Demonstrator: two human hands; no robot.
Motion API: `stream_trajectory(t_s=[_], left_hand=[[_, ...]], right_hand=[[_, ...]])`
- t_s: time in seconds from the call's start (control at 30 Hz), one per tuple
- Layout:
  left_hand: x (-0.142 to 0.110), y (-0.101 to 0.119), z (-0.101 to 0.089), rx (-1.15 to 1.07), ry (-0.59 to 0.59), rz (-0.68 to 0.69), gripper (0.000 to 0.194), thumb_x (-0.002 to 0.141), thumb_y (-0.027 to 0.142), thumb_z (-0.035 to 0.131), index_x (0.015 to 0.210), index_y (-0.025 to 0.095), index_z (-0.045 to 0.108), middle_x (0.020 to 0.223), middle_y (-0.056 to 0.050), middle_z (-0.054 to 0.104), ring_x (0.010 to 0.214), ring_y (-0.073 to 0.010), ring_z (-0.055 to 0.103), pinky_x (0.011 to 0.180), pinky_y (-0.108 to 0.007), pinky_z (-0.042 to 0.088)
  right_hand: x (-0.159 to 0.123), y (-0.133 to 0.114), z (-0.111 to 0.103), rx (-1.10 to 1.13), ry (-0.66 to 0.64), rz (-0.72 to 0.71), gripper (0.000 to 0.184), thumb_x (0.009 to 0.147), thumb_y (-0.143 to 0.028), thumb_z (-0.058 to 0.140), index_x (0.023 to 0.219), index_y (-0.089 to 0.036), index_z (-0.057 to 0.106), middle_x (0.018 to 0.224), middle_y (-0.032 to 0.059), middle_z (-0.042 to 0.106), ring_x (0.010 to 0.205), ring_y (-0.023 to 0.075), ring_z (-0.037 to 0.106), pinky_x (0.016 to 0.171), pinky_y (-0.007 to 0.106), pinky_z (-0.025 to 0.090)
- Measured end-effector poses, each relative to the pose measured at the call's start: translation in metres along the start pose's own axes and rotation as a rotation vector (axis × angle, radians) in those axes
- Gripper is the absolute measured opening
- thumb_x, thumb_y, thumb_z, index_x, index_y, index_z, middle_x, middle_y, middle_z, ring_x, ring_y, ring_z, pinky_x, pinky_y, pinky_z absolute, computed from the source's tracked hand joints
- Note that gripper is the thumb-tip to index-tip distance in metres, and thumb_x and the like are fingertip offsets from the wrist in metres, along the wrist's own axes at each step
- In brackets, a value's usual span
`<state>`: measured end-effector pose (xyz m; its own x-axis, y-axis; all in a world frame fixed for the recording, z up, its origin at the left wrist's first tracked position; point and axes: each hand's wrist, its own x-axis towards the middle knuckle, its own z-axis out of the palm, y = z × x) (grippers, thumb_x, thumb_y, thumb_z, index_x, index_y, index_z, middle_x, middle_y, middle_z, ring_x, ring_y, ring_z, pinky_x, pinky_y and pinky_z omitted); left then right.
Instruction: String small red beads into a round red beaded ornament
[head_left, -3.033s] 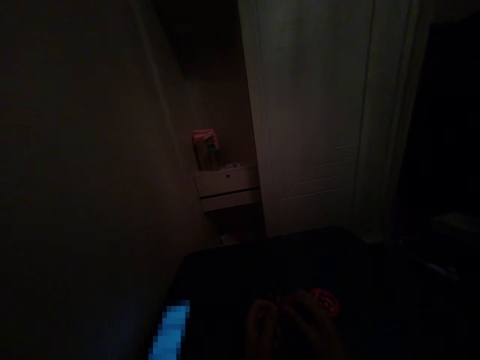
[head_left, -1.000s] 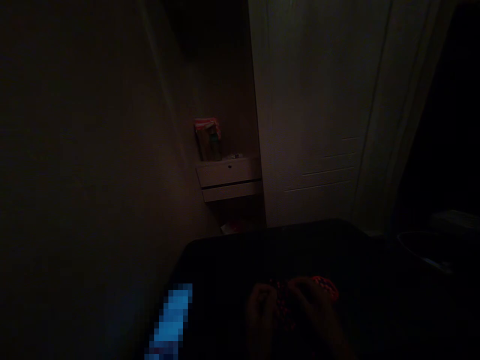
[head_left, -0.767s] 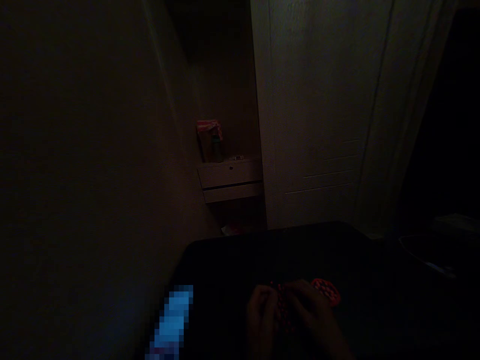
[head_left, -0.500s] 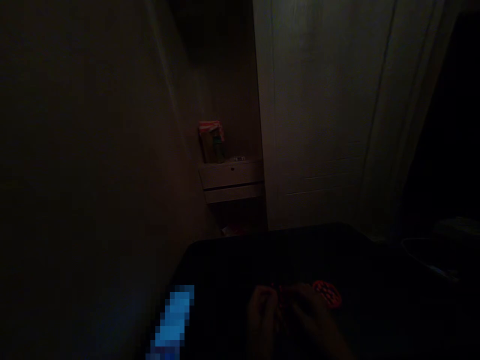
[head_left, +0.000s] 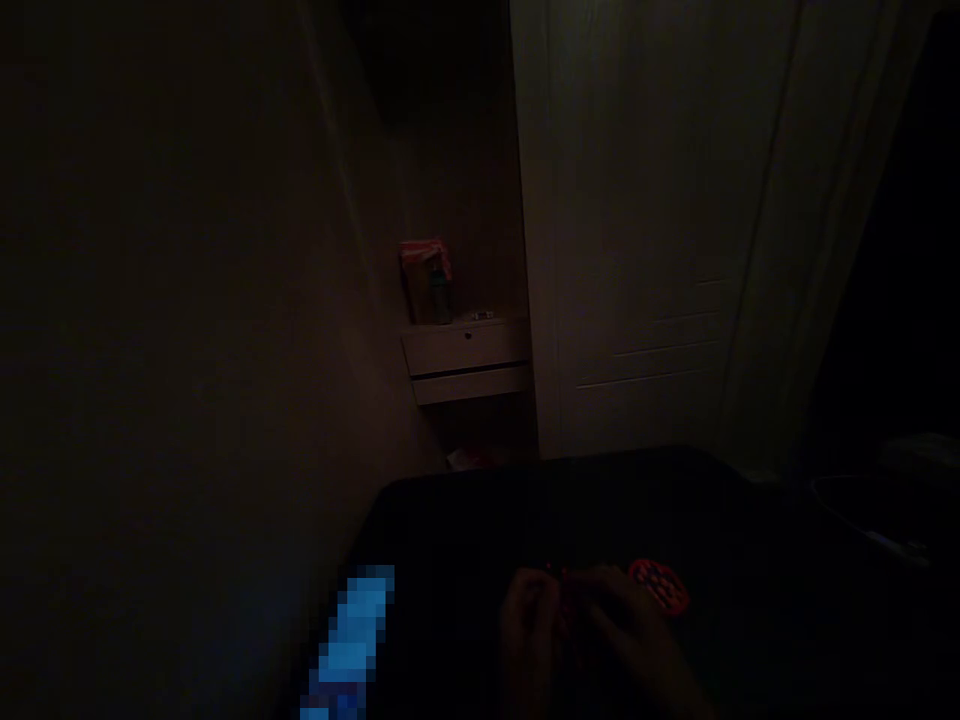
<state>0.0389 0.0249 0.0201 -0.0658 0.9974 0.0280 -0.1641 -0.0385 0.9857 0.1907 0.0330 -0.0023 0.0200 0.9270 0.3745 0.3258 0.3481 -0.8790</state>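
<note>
In deep shadow, my left hand (head_left: 529, 620) is closed, its fingers curled in toward the other hand. My right hand (head_left: 616, 612) faces it, with thumb and fingers pinched together. Small dark reddish bits (head_left: 564, 604) show between the two hands; it is too dark to name what they grip. Just beyond my right hand lies a round, red-rimmed piece with an openwork pattern (head_left: 660, 586), flat on the dark surface (head_left: 480, 530).
At left glows a blurred blue screen (head_left: 351, 630). Further off, a drawer unit (head_left: 469, 352) carries a red-topped box or bag (head_left: 424, 280) and a bottle (head_left: 440, 298). A pale wardrobe door (head_left: 637, 230) stands behind. A thin cable (head_left: 840, 510) lies at right.
The whole view has shifted slightly, with everything a little further right. Both hands keep nearly the same pose, close together.
</note>
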Motion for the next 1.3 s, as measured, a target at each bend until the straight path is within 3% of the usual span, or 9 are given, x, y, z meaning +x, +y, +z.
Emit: stream_trajectory(t_s=[0.17,0.33,0.53,0.73,0.83,1.03,1.3], left_hand=[[-0.001,-0.001,0.0,-0.004,0.019,0.007,0.055,0.072,0.07,0.071,0.081,0.016,0.067,0.061,0.003,0.053,0.054,-0.0103,0.047,0.049,-0.021,0.038],[-0.004,0.005,0.004,-0.039,0.001,-0.06,0.061,0.067,0.078,0.068,0.073,0.018,0.063,0.054,0.005,0.047,0.046,-0.0087,0.04,0.043,-0.02,0.033],[-0.003,0.008,0.003,-0.058,-0.008,-0.065,0.062,0.063,0.078,0.071,0.078,0.018,0.063,0.055,0.005,0.05,0.045,-0.0084,0.041,0.043,-0.02,0.032],[-0.003,0.006,0.003,-0.027,-0.029,-0.03,0.06,0.065,0.075,0.073,0.08,0.017,0.065,0.065,0.001,0.058,0.053,-0.0096,0.049,0.047,-0.02,0.036],[-0.003,0.005,0.003,-0.026,-0.049,-0.043,0.061,0.064,0.077,0.072,0.079,0.018,0.063,0.058,0.004,0.053,0.048,-0.0085,0.044,0.046,-0.02,0.034],[-0.003,0.005,0.003,-0.039,-0.09,-0.03,0.061,0.066,0.076,0.072,0.082,0.017,0.061,0.055,0.006,0.051,0.046,-0.0079,0.042,0.044,-0.02,0.032],[-0.004,0.004,0.002,-0.077,-0.052,-0.031,0.058,0.07,0.072,0.071,0.087,0.017,0.063,0.062,0.003,0.057,0.05,-0.0084,0.046,0.046,-0.02,0.034]], right_hand=[[0.0,-0.005,-0.001,0.032,-0.011,0.056,0.026,0.089,-0.037,0.057,0.099,-0.023,0.077,0.099,0.0089,0.078,0.095,0.0267,0.072,0.086,0.039,0.056],[0.0,-0.018,0.0,0.055,-0.007,0.036,0.028,0.089,-0.046,0.062,0.096,-0.024,0.077,0.097,0.0084,0.078,0.093,0.0266,0.073,0.084,0.037,0.057],[-0.004,-0.028,0.0,0.136,-0.068,-0.041,0.018,0.087,-0.039,0.068,0.093,-0.025,0.077,0.095,0.0072,0.078,0.09,0.0253,0.073,0.081,0.033,0.058],[-0.005,-0.03,0.001,0.185,-0.069,-0.007,0.013,0.085,-0.037,0.071,0.088,-0.025,0.077,0.088,0.0047,0.077,0.082,0.0229,0.073,0.075,0.029,0.058],[-0.003,-0.03,0.0,0.192,-0.081,0.002,0.011,0.085,-0.033,0.07,0.086,-0.025,0.077,0.087,0.004,0.076,0.082,0.0222,0.073,0.075,0.028,0.057],[-0.002,-0.028,-0.002,0.178,-0.097,-0.033,0.017,0.089,-0.037,0.066,0.088,-0.026,0.079,0.086,0.0043,0.077,0.08,0.0223,0.073,0.074,0.029,0.057],[-0.005,-0.019,0.001,0.097,-0.061,-0.011,0.032,0.085,-0.055,0.069,0.091,-0.025,0.079,0.09,0.0075,0.077,0.085,0.0258,0.073,0.077,0.033,0.058]])
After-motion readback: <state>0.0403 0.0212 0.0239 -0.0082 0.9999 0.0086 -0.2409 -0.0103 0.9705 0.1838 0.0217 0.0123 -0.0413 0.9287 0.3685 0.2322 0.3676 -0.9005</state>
